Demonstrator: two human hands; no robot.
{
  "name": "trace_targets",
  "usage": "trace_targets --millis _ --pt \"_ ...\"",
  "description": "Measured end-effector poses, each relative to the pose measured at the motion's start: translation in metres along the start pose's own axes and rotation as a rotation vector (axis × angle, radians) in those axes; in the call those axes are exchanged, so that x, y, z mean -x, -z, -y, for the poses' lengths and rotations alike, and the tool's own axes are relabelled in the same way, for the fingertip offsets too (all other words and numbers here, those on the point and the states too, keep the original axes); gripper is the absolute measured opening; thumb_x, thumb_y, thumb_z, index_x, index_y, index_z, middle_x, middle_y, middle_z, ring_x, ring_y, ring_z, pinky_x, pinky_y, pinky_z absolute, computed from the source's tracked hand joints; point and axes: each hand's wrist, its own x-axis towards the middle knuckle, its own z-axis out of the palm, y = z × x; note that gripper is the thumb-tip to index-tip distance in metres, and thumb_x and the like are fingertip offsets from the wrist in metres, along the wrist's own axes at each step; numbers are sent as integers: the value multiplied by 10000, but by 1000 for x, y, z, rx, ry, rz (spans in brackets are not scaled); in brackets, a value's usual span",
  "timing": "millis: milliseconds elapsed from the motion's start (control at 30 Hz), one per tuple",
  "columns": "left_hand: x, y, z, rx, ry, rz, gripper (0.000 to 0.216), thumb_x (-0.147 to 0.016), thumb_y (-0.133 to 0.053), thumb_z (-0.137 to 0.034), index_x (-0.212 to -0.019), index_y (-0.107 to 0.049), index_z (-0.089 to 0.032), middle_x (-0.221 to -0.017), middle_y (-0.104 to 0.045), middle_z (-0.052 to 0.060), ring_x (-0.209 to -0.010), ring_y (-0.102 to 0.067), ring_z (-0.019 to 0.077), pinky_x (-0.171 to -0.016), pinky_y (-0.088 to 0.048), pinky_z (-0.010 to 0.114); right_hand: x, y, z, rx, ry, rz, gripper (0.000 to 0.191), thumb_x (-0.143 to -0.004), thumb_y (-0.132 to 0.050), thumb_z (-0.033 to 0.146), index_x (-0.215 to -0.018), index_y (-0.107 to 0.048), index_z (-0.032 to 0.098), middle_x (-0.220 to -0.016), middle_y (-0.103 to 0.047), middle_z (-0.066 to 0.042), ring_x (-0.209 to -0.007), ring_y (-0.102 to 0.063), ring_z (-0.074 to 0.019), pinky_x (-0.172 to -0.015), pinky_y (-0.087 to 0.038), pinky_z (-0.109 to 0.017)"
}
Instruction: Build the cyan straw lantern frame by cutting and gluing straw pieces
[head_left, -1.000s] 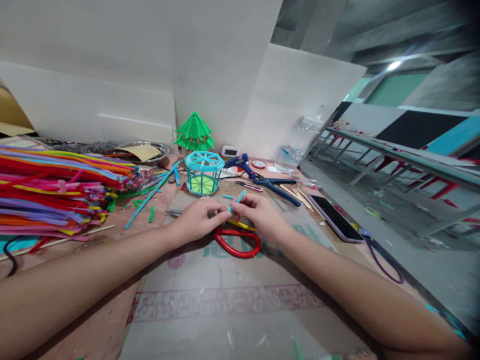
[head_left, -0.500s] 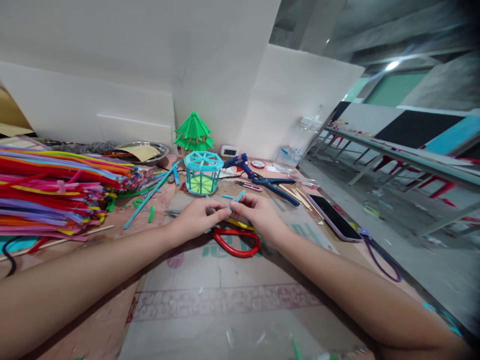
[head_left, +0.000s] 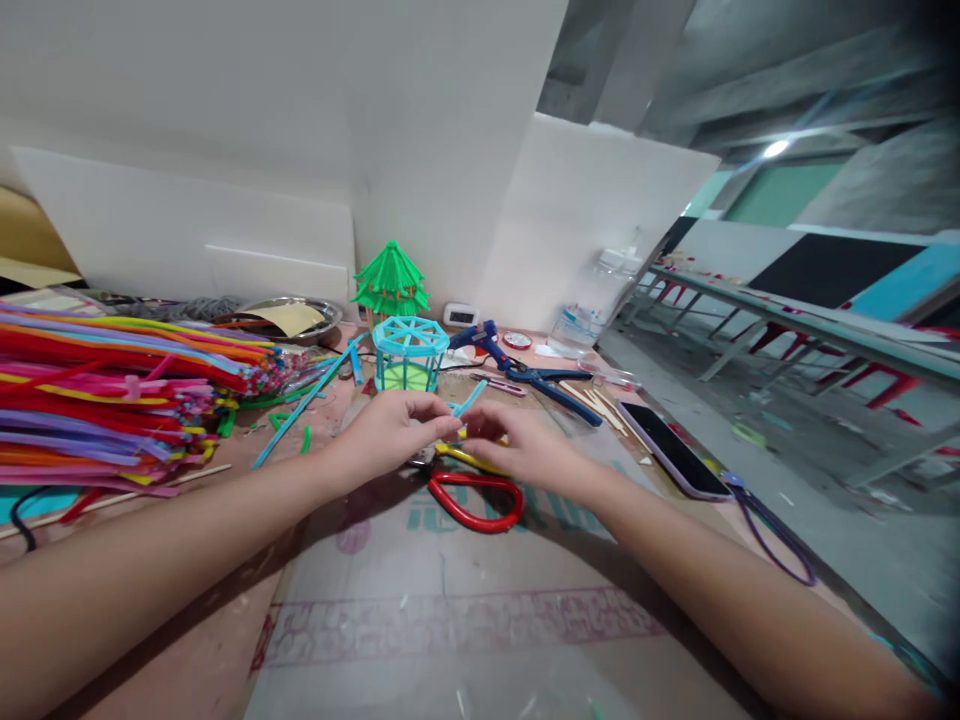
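My left hand (head_left: 397,432) pinches a short light-blue pipe cleaner piece (head_left: 471,398) between thumb and fingertips. The piece sticks up to the right, toward my right hand (head_left: 529,448). That hand is open, its thumb and forefinger apart just beside the piece. Under both hands lie scissors with red and yellow handles (head_left: 484,525), their blades partly hidden by my left hand. Just beyond stands a round light-blue frame (head_left: 411,336) with thin posts and a spoked top over a yellow-green base. A green tiered roof model (head_left: 391,280) rises behind it.
Bundles of coloured pipe cleaners (head_left: 112,390) fill the left side. Ahead to the right lie a blue glue gun (head_left: 487,345), blue-handled pliers (head_left: 559,392) and wooden sticks (head_left: 600,408). A phone (head_left: 671,450) rests at the right table edge. White boards (head_left: 442,150) stand behind.
My right hand has let go of the blue pipe cleaner piece and moved slightly right, its fingers parting. My left hand keeps the piece. The view has tipped up a little.
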Motion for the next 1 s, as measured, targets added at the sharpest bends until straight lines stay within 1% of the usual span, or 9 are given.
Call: trace_targets --millis 100,167,300,533,700,800,867,933,1000 --pt "-2 9 -9 44 19 4 253 -824 -583 -389 -794 -686 -160 -761 -700 9 -713 -624 137 -636 -450 208 9 5 9 261 54 174 441 -799 -656 336 -1211 -551 219 -1066 -622 -77 -935 -588 -211 -805 -456 -330" --pt "-3 14 -13 97 14 17 258 -822 -589 -399 -801 -677 -158 -788 -709 19 -742 -638 145 -660 -465 217 12 4 14 357 84 220 502 -786 -668 290 -1264 -526 231 -1165 -573 -100 -1049 -553 -243 -885 -432 -361" --pt "-4 19 -21 142 5 28 262 -820 -597 -399 -778 -654 -147 -769 -710 33 -729 -644 148 -674 -479 237 14 -2 17 368 93 218 491 -825 -551 154 -1303 -509 255 -1153 -556 -95 -1032 -553 -229 -885 -426 -349" --pt "-5 33 -31 226 -18 22 256 -807 -624 -410 -812 -655 -156 -753 -726 24 -757 -674 164 -763 -512 281 16 -11 11 316 53 186 712 -694 -541 63 -1366 -453 281 -1161 -547 -88 -987 -568 -225 -843 -440 -332" --pt "-4 47 -42 288 -40 -19 253 -801 -641 -407 -767 -665 -157 -742 -730 22 -740 -674 157 -745 -511 268 7 -17 3 -33 -5 0 684 -724 -533 78 -1359 -447 318 -1107 -607 -32 -955 -582 -194 -847 -444 -332" --pt "-1 55 -48 349 -43 -29 235 -799 -653 -392 -761 -676 -161 -752 -732 19 -739 -671 152 -735 -507 261 -2 -15 -1 -338 -29 -203 551 -762 -600 195 -1285 -452 289 -945 -597 -9 -808 -565 -157 -721 -458 -289" --pt "-1 59 -49 387 -40 -35 234 -799 -658 -394 -773 -681 -163 -768 -734 21 -741 -671 151 -736 -505 263 -5 -11 -1 -475 -48 -284 489 -770 -638 289 -1209 -424 281 -774 -519 35 -660 -506 -130 -611 -433 -259" --pt "-2 62 -47 402 -40 -41 240 -798 -662 -398 -780 -683 -160 -782 -737 27 -753 -672 151 -749 -502 265 -6 -6 0 -539 -45 -284 447 -794 -626 372 -1161 -386 285 -706 -440 60 -586 -450 -116 -559 -408 -254" --pt "-4 63 -44 390 -36 -45 247 -796 -663 -402 -783 -683 -156 -787 -739 34 -767 -674 155 -763 -499 269 -3 -2 2 -551 7 -246 409 -827 -580 435 -1148 -372 291 -740 -437 47 -591 -449 -120 -566 -419 -272"
